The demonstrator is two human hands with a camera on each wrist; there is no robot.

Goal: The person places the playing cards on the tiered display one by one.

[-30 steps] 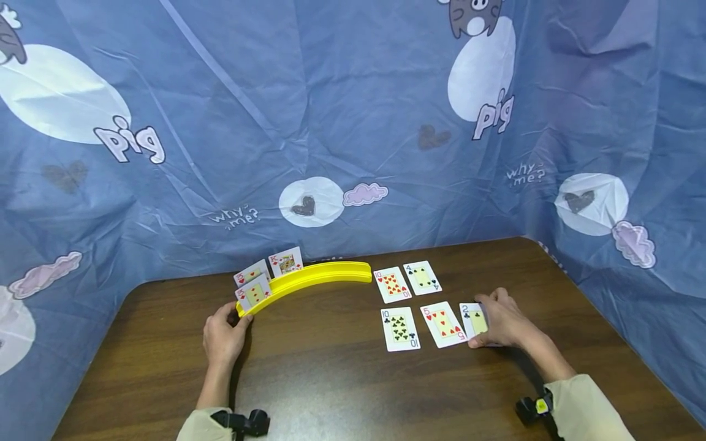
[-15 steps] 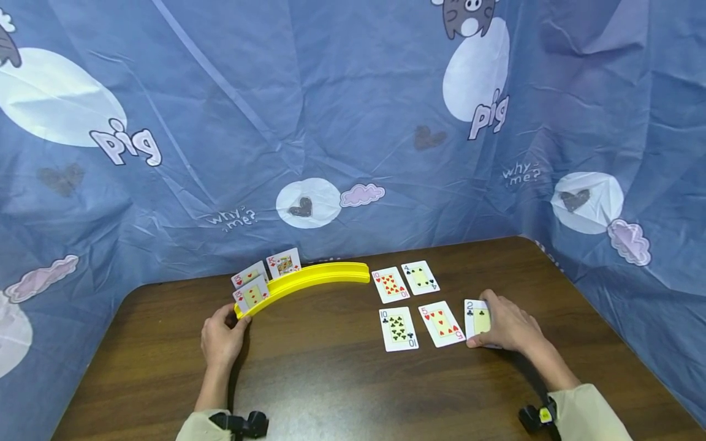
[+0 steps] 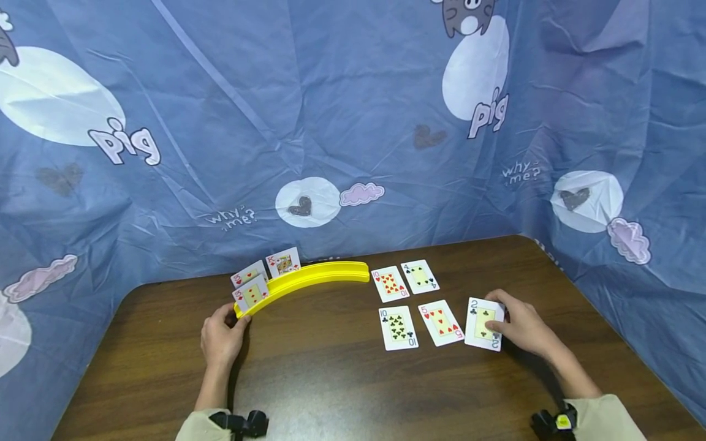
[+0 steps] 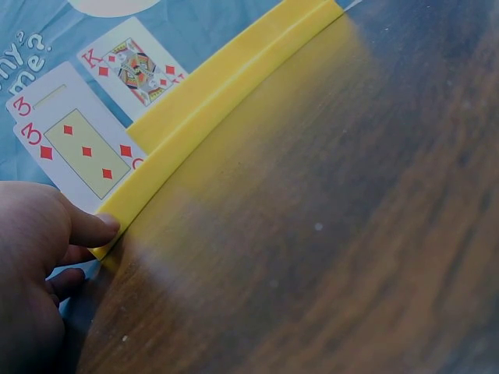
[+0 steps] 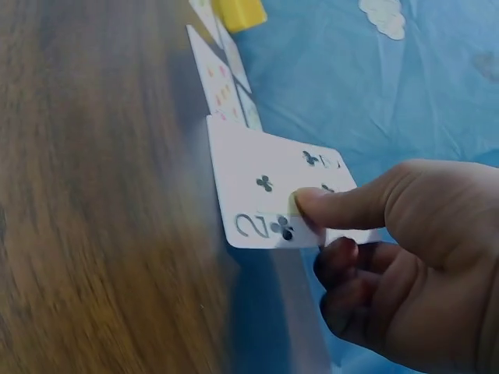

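My left hand (image 3: 222,340) grips the left end of a curved yellow playing card holder (image 3: 325,272), thumb in front and fingers partly hidden behind. Standing in the holder are a king of diamonds (image 3: 283,263), a three of diamonds (image 4: 86,152) and, mostly behind that, another red three (image 3: 244,275). On the right, my right hand (image 3: 526,327) pinches a two of clubs (image 5: 249,167) by its right side, thumb on the face. In the right wrist view this card is tilted and raised off the table, its face showing.
Face up left of the two lie a five of hearts (image 3: 441,323), a ten of clubs (image 3: 398,328), a ten of hearts (image 3: 390,284) and a four of spades (image 3: 420,277). A blue printed cloth (image 3: 353,122) hangs behind the brown wooden table (image 3: 331,386).
My right hand has picked up the two of clubs from the table, shifting it slightly right and turning its face more into view. The left hand and holder stay put.
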